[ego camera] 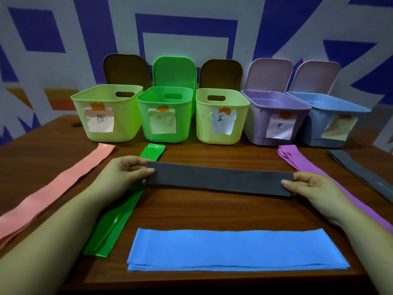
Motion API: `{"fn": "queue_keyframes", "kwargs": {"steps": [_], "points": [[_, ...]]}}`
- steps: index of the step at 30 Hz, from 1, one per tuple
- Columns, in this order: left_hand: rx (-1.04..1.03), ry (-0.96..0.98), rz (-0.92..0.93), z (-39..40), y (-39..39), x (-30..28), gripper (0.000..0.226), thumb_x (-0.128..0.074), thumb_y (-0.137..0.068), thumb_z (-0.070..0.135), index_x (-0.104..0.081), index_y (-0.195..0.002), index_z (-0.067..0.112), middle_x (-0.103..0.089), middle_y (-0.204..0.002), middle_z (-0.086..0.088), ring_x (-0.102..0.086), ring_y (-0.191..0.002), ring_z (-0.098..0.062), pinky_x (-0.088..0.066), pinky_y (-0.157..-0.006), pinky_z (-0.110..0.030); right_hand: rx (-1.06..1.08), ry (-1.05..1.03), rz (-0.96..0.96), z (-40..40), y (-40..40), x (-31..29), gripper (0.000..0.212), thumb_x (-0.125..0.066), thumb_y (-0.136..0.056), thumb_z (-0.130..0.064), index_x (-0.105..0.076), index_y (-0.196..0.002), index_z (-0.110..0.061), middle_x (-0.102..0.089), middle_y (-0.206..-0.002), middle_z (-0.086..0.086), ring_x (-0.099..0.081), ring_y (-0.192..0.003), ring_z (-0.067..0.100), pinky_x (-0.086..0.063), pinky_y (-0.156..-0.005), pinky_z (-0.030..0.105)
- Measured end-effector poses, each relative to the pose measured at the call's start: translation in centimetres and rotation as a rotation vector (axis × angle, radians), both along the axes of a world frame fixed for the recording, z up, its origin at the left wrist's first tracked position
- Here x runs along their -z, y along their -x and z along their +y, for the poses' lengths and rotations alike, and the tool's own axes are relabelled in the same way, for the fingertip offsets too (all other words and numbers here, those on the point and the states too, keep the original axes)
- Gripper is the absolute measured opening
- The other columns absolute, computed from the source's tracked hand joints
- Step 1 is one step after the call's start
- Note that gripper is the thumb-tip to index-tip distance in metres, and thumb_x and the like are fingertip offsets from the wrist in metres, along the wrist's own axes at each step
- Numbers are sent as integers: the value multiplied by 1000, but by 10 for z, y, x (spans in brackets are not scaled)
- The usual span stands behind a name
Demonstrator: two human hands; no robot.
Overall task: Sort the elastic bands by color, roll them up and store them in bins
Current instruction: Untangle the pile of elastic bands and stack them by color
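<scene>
You are facing handwritten paper labels: 粉 on the leftmost bin (106, 112), 绿 on the green bin (164, 114), 蓝 on the middle bin (221, 116), 紫 on the purple bin (274, 122).

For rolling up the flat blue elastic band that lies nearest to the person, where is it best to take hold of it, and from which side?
Probably at one short end of the flat blue elastic band, say its right end, coming from the right side. It lies flat and long across the brown wooden table, folded in layers, so pinching all layers at an end lets it roll along its length.
</scene>
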State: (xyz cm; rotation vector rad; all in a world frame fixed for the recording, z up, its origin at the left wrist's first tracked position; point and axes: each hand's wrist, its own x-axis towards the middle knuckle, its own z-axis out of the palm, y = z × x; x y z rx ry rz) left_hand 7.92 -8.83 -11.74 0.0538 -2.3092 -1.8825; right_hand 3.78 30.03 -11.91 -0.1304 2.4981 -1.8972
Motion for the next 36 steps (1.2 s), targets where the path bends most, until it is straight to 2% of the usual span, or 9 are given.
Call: {"fn": "queue_keyframes", "kwargs": {"steps": [4,11,13,16,19,22,24,30,36], "points": [[-7,69,57,-3,0,-3,13,-65,-82,7,-67,-92,15,-74,-81,2,-69,-74,-6,-51,-65,-18,49,41,43,-2,-1,-1,8,-64,-80,-5,-63,-76,-13,-67,-65,1,-56,-51,7,-44,-50,7],[-8,78,103,-2,-3,-2,15,-63,-82,0,-65,-89,14,-73,-71,8,-66,-67,0,-49,-59,-10,47,26,34,-4,-3,1,8,-62,-85,-2,-62,-77,-4,-61,-51,-5,-48,-46,4,-40,-47,7],[-14,66,94,-3,-6,0,15,-62,-83,-1,-65,-89,12,-73,-72,5,-67,-65,-1,-50,-58,-11,48,46,32,-9,-6,1,9,-62,-84,0,-61,-76,-4,-61,-51,-5,-52,-47,7,-40,-47,7],[-17,92,64,-4,-7,-5,13,-62,-83,-1,-65,-89,11,-74,-74,2,-68,-69,-7,-51,-59,-12,46,43,42,-13,-12,-3,9,-62,-83,2,-59,-78,-4,-61,-46,-7,-53,-41,-2,-40,-45,7],[15,200,25,0,-3,-18,9,-63,-83,0,-64,-90,7,-73,-73,1,-68,-78,-18,-52,-60,-15,37,32,84,-12,-16,-10,13,-62,-85,1,-61,-76,-8,-65,-51,-6,-59,-50,0,-44,-50,8],[36,246,10,8,0,-38,8,-60,-85,-4,-61,-93,-1,-70,-75,-4,-68,-68,-7,-52,-58,-12,87,39,169,-7,-19,-21,3,-65,-83,-2,-65,-82,-5,-71,-66,1,-66,-64,9,-47,-56,8],[41,208,-4,9,3,-48,11,-58,-86,-3,-59,-97,-3,-70,-81,-7,-68,-72,-12,-53,-59,-13,99,31,205,-2,-23,-30,9,-67,-83,-7,-66,-90,-1,-72,-77,10,-66,-71,16,-49,-59,11],[101,193,-79,21,21,-68,8,-58,-85,1,-56,-92,2,-66,-92,-15,-65,-87,-26,-58,-72,-28,42,56,161,24,-41,-50,6,-67,-81,-4,-67,-87,-6,-72,-71,5,-64,-55,0,-46,-51,7],[142,276,-79,80,52,-73,10,-53,-90,1,-56,-98,6,-59,-86,-11,-58,-74,-19,-53,-53,-16,114,98,103,67,-53,-40,9,-69,-77,-1,-67,-84,-7,-71,-63,-2,-64,-56,2,-48,-53,9]]}}
